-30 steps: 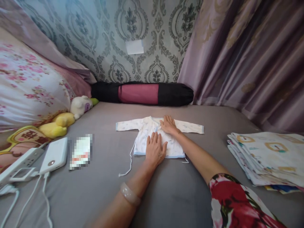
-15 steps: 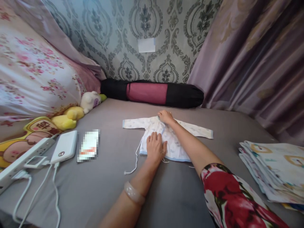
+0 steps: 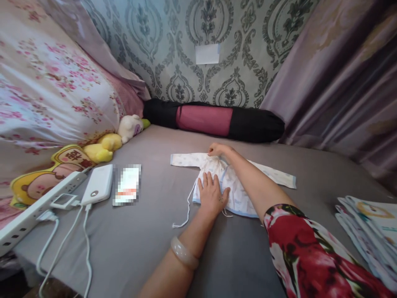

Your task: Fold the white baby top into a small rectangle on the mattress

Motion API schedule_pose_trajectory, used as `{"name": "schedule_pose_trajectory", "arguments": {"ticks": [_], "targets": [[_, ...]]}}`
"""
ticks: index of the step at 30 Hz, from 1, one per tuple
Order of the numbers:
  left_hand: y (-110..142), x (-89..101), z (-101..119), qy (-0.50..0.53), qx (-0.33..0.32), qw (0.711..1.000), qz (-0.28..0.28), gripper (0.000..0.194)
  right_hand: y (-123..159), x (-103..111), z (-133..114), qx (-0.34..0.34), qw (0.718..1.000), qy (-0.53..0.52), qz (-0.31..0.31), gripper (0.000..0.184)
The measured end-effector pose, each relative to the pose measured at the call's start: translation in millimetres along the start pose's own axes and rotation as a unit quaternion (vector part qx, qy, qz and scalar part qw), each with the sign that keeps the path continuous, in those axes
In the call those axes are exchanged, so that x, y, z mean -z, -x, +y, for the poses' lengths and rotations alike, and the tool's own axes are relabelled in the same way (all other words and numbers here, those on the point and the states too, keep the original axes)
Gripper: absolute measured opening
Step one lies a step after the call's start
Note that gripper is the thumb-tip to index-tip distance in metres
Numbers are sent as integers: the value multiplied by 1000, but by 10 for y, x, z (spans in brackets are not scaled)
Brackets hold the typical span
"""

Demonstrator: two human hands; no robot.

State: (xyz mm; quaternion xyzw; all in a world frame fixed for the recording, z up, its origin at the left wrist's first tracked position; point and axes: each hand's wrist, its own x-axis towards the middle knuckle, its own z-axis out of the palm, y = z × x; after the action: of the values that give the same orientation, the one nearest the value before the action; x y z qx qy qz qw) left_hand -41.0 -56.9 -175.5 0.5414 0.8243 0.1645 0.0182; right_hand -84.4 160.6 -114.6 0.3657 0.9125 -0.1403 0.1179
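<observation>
A small white baby shirt with blue trim and faint prints lies spread on the grey bed sheet. Its sleeves stretch out to both sides, and a white tie string trails from its left edge. My left hand rests flat on the shirt's front, fingers apart. At the neckline my right hand is closed, its fingertips pinching the fabric near the left shoulder. The cloth bunches slightly below that pinch. My right forearm covers part of the shirt's right side.
Folded printed cloths are stacked at the right. On the left are a power strip, a white power bank with cables, a blurred-out card and plush toys. A black-and-pink roll lies against the wall.
My right hand has shifted slightly left along the neckline and now pinches the fabric, which has bunched. My left hand's fingers have spread. The whole view has swung a little left.
</observation>
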Motion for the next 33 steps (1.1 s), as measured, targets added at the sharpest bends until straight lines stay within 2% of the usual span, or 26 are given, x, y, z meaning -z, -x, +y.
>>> {"name": "schedule_pose_trajectory", "arguments": {"ticks": [4,7,15,19,24,28,31,33], "targets": [[12,-5,-3,4,5,1000,7,69,19,-16,24,20,1000,8,16,20],[26,-11,1,1,16,1000,17,70,80,-120,1,33,996,19,80,22],[24,-32,9,1,31,999,5,74,154,-560,-64,48,969,50,238,30],[15,-21,8,5,40,999,0,74,101,-614,-44,35,968,23,248,32],[-25,71,-41,28,48,998,27,61,116,-396,5,36,983,-68,169,35],[-67,146,-102,56,69,991,98,43,439,-275,171,5,974,-126,189,45],[-62,159,-115,58,8,989,139,40,864,-416,335,-24,969,-131,207,47],[-39,149,-99,60,-56,988,131,41,1174,-602,410,-22,971,-116,210,47]]}}
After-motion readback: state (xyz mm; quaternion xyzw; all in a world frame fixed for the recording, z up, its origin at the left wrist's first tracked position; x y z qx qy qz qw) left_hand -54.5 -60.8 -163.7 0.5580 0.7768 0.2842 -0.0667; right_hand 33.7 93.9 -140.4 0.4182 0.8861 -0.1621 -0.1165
